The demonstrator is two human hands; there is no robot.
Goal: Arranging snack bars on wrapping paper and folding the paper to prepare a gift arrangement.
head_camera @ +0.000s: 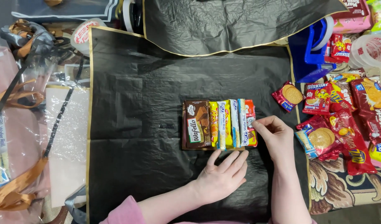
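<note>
Black wrapping sheet (157, 103) w/ gold edge covers centre of frame, laid flat on the surface; second black sheet (240, 25) overlaps it at top centre. Left of frame: clear cellophane bags (16, 124) w/ brown ribbon (12, 199), plus grey ribbon bunch (29, 37) at upper left. Patterned cloth (343, 191) shows at lower right. Right of frame: loose pile of snack packets (348, 124), mostly red and yellow, well apart from the sheet's centre; one small red biscuit packet (287, 96) lies on the sheet's right edge. Blue tape dispenser (310, 49) at upper right, clear tape rolls (370, 49) just beside it. Centre of frame: row of snack packs (219, 124) set side by side on the black sheet, brown wafer pack (197, 124) at its left end, yellow, white-blue and red packs to the right. Left hand (221, 176), pink sleeve, lies palm down on the sheet just below the row, fingers spread flat, fingertips near or touching the row's lower edge; grip open, holds nothing. Right hand (277, 137) at the row's right end, thumb and forefinger pinched on the edge of the red pack (250, 122); grip closed on it.
</note>
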